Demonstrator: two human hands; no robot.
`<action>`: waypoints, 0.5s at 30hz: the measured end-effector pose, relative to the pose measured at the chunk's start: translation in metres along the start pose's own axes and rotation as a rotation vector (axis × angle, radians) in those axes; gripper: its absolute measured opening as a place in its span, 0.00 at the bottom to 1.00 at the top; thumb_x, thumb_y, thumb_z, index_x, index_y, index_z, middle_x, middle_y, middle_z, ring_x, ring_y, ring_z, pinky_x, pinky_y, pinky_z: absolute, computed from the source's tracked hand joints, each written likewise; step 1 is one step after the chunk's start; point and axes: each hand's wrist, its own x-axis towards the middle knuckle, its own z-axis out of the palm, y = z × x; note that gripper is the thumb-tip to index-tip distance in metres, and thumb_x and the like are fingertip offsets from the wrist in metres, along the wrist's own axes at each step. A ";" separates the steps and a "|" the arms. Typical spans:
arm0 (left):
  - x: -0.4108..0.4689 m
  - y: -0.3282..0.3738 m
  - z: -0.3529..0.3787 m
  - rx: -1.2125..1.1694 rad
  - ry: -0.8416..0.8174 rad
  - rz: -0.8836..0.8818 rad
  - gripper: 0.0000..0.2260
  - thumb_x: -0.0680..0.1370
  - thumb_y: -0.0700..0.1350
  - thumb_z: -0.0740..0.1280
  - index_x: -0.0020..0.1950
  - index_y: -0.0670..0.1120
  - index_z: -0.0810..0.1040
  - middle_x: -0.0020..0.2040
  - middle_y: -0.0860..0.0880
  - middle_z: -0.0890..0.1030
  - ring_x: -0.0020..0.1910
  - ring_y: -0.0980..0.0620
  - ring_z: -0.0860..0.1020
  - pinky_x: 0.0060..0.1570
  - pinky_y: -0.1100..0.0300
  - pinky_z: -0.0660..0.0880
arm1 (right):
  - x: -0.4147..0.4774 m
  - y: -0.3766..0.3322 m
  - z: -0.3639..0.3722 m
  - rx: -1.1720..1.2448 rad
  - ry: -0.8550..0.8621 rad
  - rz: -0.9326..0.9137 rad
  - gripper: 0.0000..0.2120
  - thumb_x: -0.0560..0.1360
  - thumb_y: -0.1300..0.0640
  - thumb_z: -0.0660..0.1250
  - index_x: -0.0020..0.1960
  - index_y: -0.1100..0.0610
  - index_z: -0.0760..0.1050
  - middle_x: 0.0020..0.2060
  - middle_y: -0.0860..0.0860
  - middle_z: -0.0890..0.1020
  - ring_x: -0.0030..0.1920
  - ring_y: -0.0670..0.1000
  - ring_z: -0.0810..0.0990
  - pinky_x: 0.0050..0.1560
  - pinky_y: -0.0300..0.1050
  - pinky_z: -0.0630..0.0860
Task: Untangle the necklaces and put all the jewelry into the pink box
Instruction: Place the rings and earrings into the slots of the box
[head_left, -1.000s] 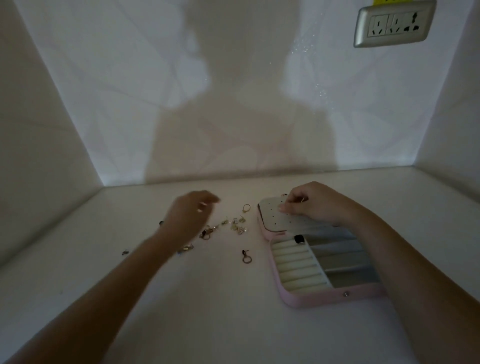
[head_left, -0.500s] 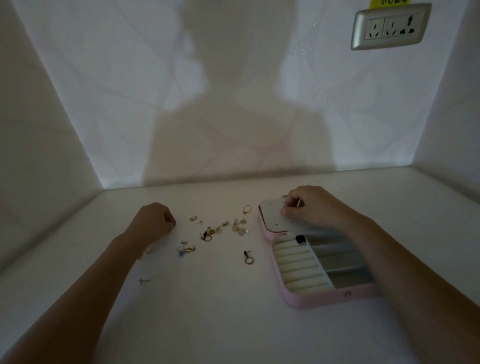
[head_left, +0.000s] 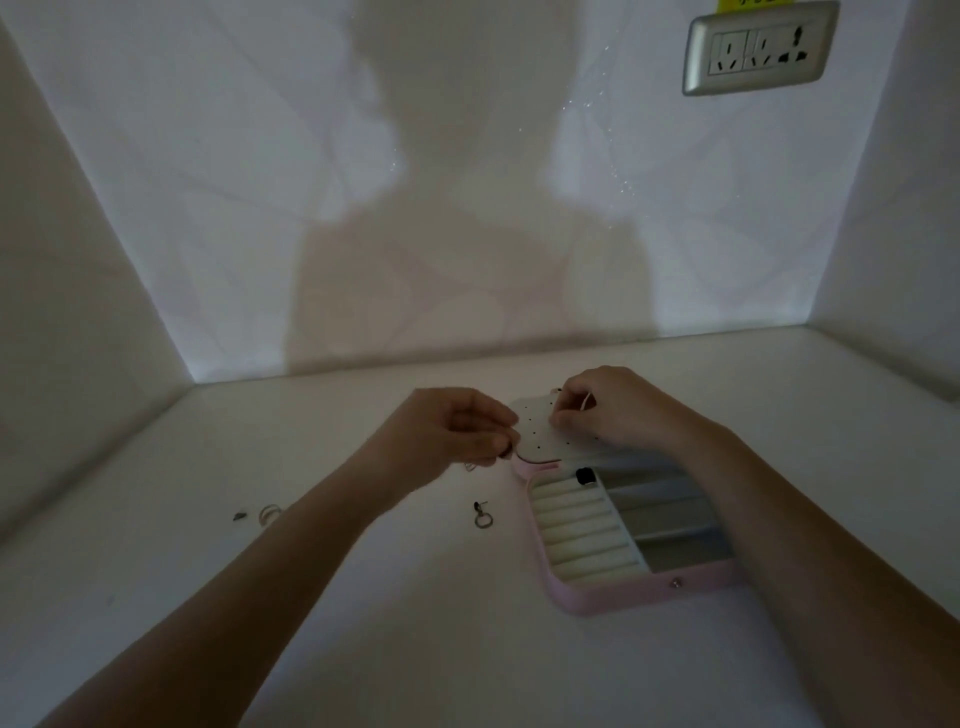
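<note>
Currently, a loose ring (head_left: 269, 513) lies on the table (head_left: 156, 571), well apart from the pink box (head_left: 623, 597); dim light may cause it to be overlooked. The left hand (head_left: 457, 431) pinches a small dark item (head_left: 503, 453) at the edge of the perforated panel (head_left: 535, 436); a slip would drop it outside the box. A hooped earring (head_left: 482, 514) lies near the box. The right hand (head_left: 618, 410) rests curled on the panel; whether it holds anything cannot be told.

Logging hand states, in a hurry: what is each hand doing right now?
Left hand: pinching a small dark jewelry piece beside the pink box.
Right hand: pinching a thin pale piece over the perforated panel.
</note>
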 end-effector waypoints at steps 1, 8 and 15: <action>0.003 0.000 0.007 0.042 -0.021 0.005 0.08 0.72 0.31 0.70 0.46 0.42 0.81 0.39 0.46 0.85 0.38 0.55 0.82 0.38 0.66 0.76 | 0.000 0.000 0.000 0.003 -0.002 -0.002 0.06 0.76 0.50 0.67 0.48 0.52 0.79 0.45 0.45 0.79 0.46 0.44 0.76 0.41 0.37 0.67; 0.026 0.001 0.038 0.224 -0.200 -0.086 0.07 0.70 0.33 0.74 0.46 0.41 0.81 0.38 0.48 0.84 0.36 0.59 0.82 0.40 0.69 0.76 | -0.001 0.000 -0.004 -0.034 -0.049 -0.008 0.03 0.77 0.52 0.66 0.47 0.50 0.78 0.45 0.44 0.78 0.47 0.45 0.76 0.45 0.38 0.69; 0.035 0.004 0.050 0.382 -0.179 -0.099 0.07 0.69 0.38 0.76 0.41 0.45 0.81 0.33 0.54 0.82 0.34 0.62 0.80 0.41 0.68 0.76 | 0.000 0.001 -0.004 -0.024 -0.054 -0.023 0.03 0.76 0.54 0.67 0.44 0.49 0.76 0.41 0.42 0.76 0.44 0.43 0.75 0.39 0.33 0.66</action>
